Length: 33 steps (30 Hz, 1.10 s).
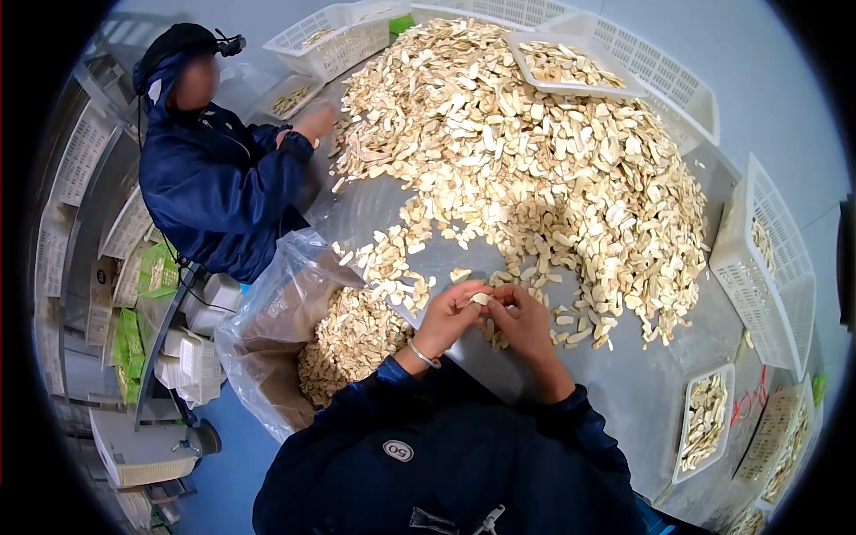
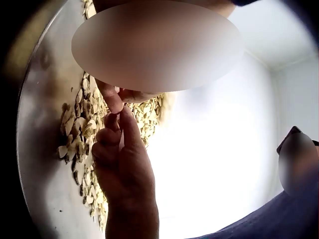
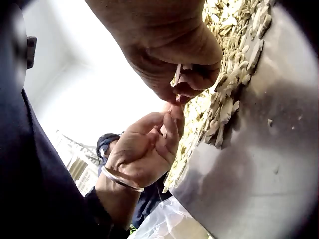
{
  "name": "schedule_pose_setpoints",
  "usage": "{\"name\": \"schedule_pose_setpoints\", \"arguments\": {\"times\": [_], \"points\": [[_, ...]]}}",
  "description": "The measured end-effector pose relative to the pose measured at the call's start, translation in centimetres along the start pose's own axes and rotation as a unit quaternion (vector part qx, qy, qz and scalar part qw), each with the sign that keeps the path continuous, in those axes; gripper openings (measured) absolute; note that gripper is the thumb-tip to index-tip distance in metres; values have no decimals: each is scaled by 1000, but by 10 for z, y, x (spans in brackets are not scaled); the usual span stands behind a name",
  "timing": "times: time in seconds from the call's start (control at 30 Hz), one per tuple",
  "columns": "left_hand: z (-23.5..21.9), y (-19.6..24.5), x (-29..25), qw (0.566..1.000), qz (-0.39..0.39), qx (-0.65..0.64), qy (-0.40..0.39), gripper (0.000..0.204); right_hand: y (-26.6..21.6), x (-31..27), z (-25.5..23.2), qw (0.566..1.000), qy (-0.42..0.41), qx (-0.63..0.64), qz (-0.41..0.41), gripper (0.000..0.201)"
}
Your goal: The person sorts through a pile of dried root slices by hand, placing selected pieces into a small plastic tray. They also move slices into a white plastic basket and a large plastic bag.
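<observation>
A big heap of pale dried slices (image 1: 535, 152) covers the steel table (image 1: 624, 383). Near the table's front edge both my hands meet over it. My left hand (image 1: 456, 308), with a bangle on its wrist, and my right hand (image 1: 517, 312) together pinch one pale slice (image 1: 481, 298) between their fingertips. In the right wrist view a thin slice (image 3: 177, 74) shows between the right hand's curled fingers, with the left hand (image 3: 149, 144) just below it. The left wrist view shows the left hand (image 2: 117, 149) with curled fingers over scattered slices (image 2: 79, 129).
A second person in blue (image 1: 214, 169) works at the table's far left. A clear plastic bag (image 1: 294, 330) with slices hangs at the left edge. White baskets (image 1: 767, 267) and trays (image 1: 704, 419) stand around the table, one tray (image 1: 571, 67) on the heap.
</observation>
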<state>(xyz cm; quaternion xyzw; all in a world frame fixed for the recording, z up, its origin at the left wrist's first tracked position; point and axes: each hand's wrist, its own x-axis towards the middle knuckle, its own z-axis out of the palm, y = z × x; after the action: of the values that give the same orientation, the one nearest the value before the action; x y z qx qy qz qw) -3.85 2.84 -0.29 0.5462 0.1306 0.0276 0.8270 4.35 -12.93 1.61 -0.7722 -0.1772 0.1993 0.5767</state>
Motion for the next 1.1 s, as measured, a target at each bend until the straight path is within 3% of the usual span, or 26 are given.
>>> {"name": "schedule_pose_setpoints", "arguments": {"times": [0.2,0.3,0.5,0.63,0.73,0.83,0.93,1.1], "points": [[-4,-3,0,1000,-19,12,-2,29,-6,-2,-5,999,-19,36,-6,16],[-6,-7,2,1000,-22,20,0,28,-17,-5,-4,999,-13,-4,-47,15],[-2,1,-1,999,-33,42,0,21,1,-4,3,997,-1,5,-78,12],[2,10,-5,994,-84,63,22,20,-5,-6,-4,999,-20,-10,-44,13],[5,13,-8,993,-8,116,22,22,-6,-9,-6,998,-29,-29,-52,14],[3,15,-8,987,7,157,-20,25,-3,-10,-8,999,-46,-15,-26,18],[6,18,-10,992,-22,117,-34,25,-7,-10,-10,997,-73,12,-8,18],[4,8,-12,985,8,172,-20,27,2,-12,-10,995,-88,38,-26,17]]}}
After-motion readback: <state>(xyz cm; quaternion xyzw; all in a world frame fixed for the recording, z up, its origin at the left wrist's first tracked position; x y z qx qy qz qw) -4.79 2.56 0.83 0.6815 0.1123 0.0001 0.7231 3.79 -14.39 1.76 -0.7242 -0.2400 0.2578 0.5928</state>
